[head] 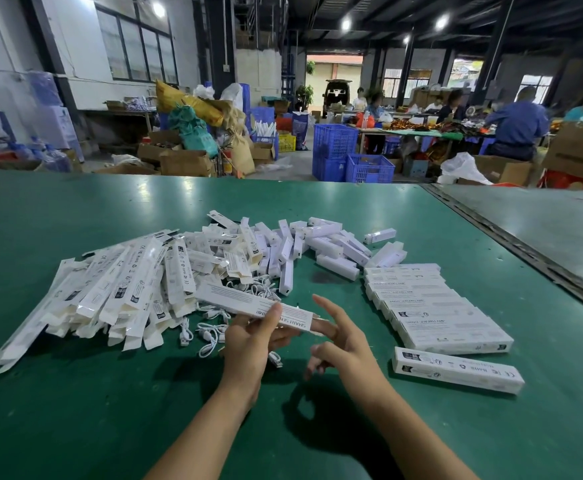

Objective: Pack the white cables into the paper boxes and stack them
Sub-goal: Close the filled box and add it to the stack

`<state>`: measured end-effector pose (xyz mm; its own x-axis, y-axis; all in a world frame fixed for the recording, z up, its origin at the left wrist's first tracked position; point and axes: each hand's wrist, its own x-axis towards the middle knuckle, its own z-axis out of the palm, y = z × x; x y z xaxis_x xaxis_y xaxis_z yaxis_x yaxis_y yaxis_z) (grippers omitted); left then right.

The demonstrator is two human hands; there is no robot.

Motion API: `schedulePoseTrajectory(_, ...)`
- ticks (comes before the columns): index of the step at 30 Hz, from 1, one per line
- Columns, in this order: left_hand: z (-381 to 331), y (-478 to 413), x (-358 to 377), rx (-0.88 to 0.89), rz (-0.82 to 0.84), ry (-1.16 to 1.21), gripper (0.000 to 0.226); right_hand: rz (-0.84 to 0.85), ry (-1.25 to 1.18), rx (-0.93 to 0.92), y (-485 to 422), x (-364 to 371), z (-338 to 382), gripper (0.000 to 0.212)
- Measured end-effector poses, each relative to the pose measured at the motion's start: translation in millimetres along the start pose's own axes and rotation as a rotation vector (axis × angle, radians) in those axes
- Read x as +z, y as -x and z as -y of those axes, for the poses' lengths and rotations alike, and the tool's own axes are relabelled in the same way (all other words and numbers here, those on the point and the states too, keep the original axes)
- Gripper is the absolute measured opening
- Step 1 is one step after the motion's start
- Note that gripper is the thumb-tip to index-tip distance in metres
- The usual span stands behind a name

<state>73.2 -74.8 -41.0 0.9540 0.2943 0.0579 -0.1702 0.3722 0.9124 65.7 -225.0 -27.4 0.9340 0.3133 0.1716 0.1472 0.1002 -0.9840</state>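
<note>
Left hand (248,341) grip clasping slim rectangular paper box (234,299), right hand (349,348) grip released — splayed, glossy green table (75,410).

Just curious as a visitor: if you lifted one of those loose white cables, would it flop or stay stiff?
Probably floppy: the cables lie in loose curls on the table. Likely light, being thin. One may drag neighbours along, since they overlap.
</note>
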Motion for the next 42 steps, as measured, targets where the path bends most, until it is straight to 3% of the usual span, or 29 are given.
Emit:
schedulePoseTrajectory(6, 3.5, 1.0, -0.7, -0.026, 0.064, -0.017, 0.044, 0.109, -0.050, 0.013, 5.2, 8.2, 4.4, 0.080)
schedulePoseTrajectory(10, -4.6, -5.5, -5.7, -0.027, -0.115, 0.112, 0.038, -0.188, -0.004, -0.105, -0.7, 8.8, -2.5, 0.059)
schedulePoseTrajectory(12, -10.2, -8.8, -11.5, -0.010, -0.198, 0.162, 0.037, -0.333, 0.075, -0.154, -4.0, 4.9, -8.9, 0.062)
schedulePoseTrajectory(14, -14.8, -11.6, -18.1, 0.014, -0.253, 0.196, 0.032, -0.373, 0.142, -0.152, -5.5, 3.7, -12.4, 0.066)
schedulePoseTrajectory(20, -18.6, -15.8, -23.6, 0.036, -0.308, 0.227, 0.012, -0.214, 0.533, -0.061, -6.5, 16.4, -26.8, 0.060)
schedulePoseTrajectory(25, -15.7, -16.8, -22.2, 0.033, -0.325, 0.211, 0.012, -0.050, 0.868, -0.140, -9.1, 27.9, -35.7, 0.017)
schedulePoseTrajectory(27, -14.2, -16.7, -21.5, 0.032, -0.323, 0.199, 0.013, -0.030, 0.989, -0.114, -10.9, 29.6, -40.0, 0.035)
schedulePoseTrajectory(34, -12.2, -17.0, -20.3, 0.013, -0.328, 0.175, 0.026, -0.092, 1.029, -0.079, -12.6, 20.6, -37.1, 0.025)
schedulePoseTrajectory(42, -12.7, -16.4, -21.5, 0.010, -0.316, 0.175, 0.021, -0.147, 1.060, -0.033, -13.7, -19.8, -30.5, 0.022)
